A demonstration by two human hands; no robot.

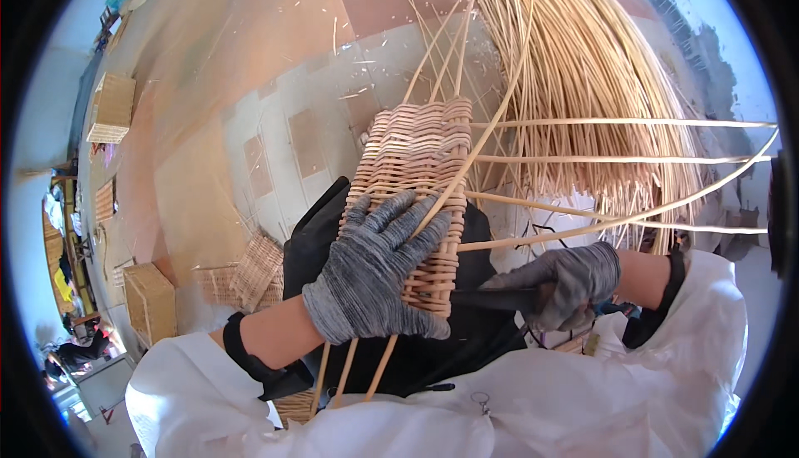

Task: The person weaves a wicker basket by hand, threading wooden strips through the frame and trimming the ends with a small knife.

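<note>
A woven wicker panel (416, 146) lies tilted over my lap, with long loose canes sticking out of its far, right and near edges. My left hand (379, 262), in a grey knitted glove, rests flat across its near half with the fingers spread. One long cane (491, 129) runs past those fingertips and up to the far right. To the right of the panel, my right hand (574, 283), gloved too, is closed around a dark, narrow tool (499, 298) pointing left at the panel's edge. Its exact kind cannot be made out.
A large bundle of thin canes (583, 84) spreads at the far right. Woven baskets (150, 300) and wicker pieces (254, 271) stand on the left. Cane scraps litter the tiled floor (283, 117). Several loose canes (616, 159) reach out to the right.
</note>
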